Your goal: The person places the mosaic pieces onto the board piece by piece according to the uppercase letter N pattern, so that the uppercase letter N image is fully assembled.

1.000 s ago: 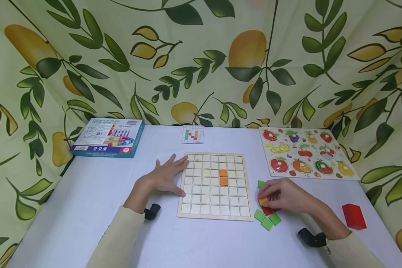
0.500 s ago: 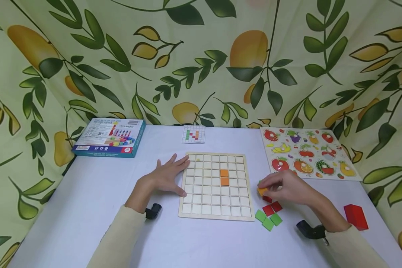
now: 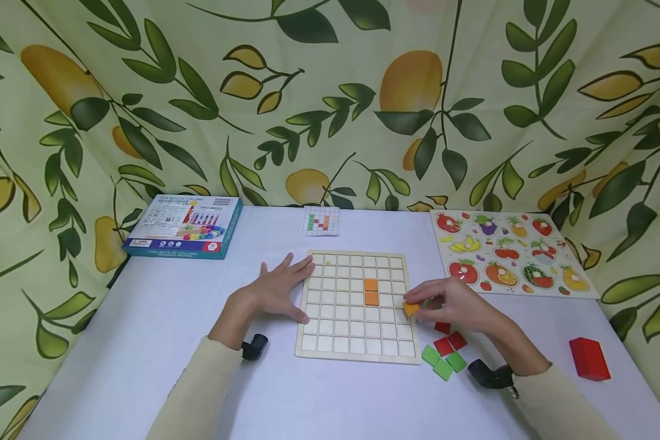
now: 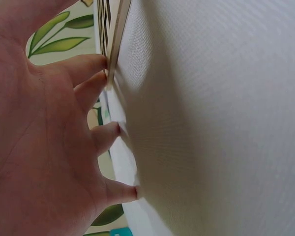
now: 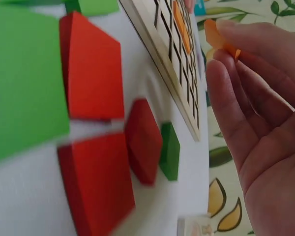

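Note:
A wooden grid board (image 3: 342,329) lies on the white table. Two orange tiles sit in its cells, a far one (image 3: 371,285) and a nearer one (image 3: 371,299). With fingers spread, my left hand (image 3: 275,290) touches the board's left edge; in the left wrist view its fingertips (image 4: 102,63) meet that edge. Between thumb and fingers my right hand (image 3: 453,302) pinches another orange tile (image 5: 215,35), held over the board's right edge. Loose red tiles (image 3: 443,346) and green tiles (image 3: 443,369) lie just right of the board, below that hand.
Behind the board lies a small card (image 3: 320,221) with a coloured grid pattern. A teal-edged box (image 3: 184,226) is at the back left. At the back right is a fruit puzzle board (image 3: 514,253), with a red block (image 3: 590,359) nearer the right edge.
My right hand has lifted away from the loose tiles and moved left to the board's edge, carrying the pinched orange tile. The left hand stays at the board's left edge.

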Action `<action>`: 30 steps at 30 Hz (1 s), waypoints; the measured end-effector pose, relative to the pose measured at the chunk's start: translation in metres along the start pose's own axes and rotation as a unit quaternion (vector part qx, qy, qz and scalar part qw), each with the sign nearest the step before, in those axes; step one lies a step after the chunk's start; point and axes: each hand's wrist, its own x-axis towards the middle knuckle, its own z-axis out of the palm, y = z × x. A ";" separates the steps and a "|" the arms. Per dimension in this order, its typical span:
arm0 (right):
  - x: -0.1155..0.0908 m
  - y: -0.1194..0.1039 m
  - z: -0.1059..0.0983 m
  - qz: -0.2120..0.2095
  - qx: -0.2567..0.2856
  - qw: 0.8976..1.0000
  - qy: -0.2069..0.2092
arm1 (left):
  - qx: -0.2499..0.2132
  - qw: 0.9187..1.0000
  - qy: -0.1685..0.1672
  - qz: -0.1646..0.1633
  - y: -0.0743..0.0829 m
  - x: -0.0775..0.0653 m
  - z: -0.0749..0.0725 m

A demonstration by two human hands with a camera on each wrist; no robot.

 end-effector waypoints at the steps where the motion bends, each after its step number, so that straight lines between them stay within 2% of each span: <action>1: 0.002 0.000 0.002 -0.002 0.008 1.000 -0.001 | 0.001 1.000 0.001 0.000 0.000 0.000 0.000; 7: 0.012 -0.007 0.016 -0.009 0.066 0.998 -0.016 | -0.001 1.000 0.000 -0.004 0.001 -0.001 -0.001; 11: 0.020 -0.012 0.024 -0.014 0.080 0.996 -0.021 | 0.002 1.000 0.000 -0.004 0.001 -0.002 -0.002; 24: 0.034 -0.029 0.040 -0.028 0.078 0.997 -0.010 | 0.004 1.000 -0.003 0.000 0.003 -0.002 -0.003; 30: 0.034 -0.029 0.048 -0.015 0.077 0.997 -0.001 | 0.006 1.000 -0.001 0.003 0.003 -0.002 -0.003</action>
